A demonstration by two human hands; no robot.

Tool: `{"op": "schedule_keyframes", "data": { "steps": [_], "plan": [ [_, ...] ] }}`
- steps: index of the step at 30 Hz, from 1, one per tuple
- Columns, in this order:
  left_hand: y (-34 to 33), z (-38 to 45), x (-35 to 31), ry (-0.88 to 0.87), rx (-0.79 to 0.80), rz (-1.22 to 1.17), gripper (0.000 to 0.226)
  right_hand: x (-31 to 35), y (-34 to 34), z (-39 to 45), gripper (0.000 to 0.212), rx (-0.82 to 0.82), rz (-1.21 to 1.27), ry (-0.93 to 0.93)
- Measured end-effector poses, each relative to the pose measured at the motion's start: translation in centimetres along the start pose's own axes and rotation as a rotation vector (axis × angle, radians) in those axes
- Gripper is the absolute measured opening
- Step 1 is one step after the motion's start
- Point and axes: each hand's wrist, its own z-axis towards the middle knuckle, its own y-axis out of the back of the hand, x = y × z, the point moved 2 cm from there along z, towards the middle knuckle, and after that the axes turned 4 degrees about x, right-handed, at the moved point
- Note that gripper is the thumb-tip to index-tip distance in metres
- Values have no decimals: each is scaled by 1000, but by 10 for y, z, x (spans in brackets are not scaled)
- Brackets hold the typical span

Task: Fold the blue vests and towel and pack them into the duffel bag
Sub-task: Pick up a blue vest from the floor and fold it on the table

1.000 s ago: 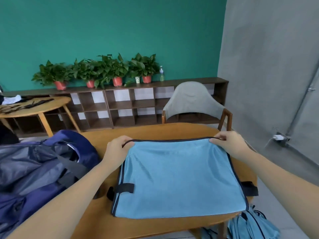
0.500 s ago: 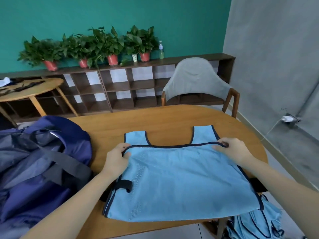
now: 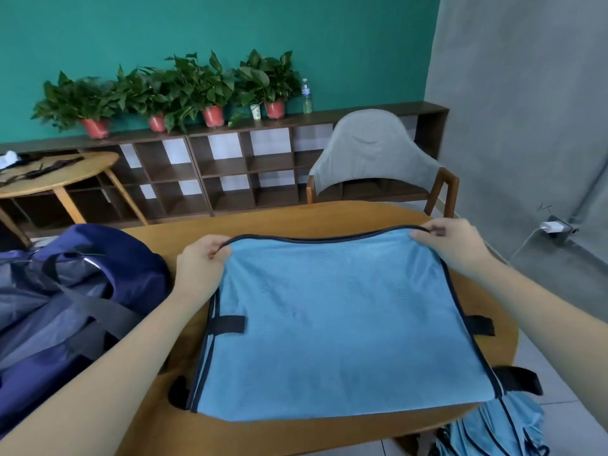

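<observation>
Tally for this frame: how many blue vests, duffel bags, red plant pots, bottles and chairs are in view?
Blue vests: 2, one on the table that both hands pinch, one bunched below the table edge
Duffel bag: 1
Red plant pots: 4
Bottle: 1
Chair: 1
Total: 9

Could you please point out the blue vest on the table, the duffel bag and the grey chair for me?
blue vest (image 3: 342,324), head view, middle of its top layer.
duffel bag (image 3: 82,291), head view, its navy side.
grey chair (image 3: 371,149), head view, middle of its backrest.
</observation>
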Motion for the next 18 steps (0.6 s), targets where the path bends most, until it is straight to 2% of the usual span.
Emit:
{"op": "schedule_keyframes", "data": {
  "steps": [2, 4, 6, 8, 11, 16, 18],
  "plan": [
    [-20, 12, 16, 81, 79, 97, 17, -20, -21, 15, 23, 91, -88, -94],
    [-39, 12, 35, 167, 185, 167, 32, -43, -39, 18, 21, 159, -146, -162],
    [-49, 7, 48, 162, 222, 200, 39, -58, -46, 14, 18, 114, -140, -164],
    [-53, 5, 52, 131, 182, 176, 38, -64, -48, 10, 15, 42, -116, -135],
    [-55, 1, 53, 88, 118, 148, 33, -60, -48, 6, 16, 18, -84, -97],
    [-36, -3, 41, -91, 56, 180, 26, -32, -26, -5, 4, -40, 34, -1],
    [-25, -1, 32, -128, 8, 160, 25, -22, -15, -4, 6, -91, 67, 29]
  ]
}}
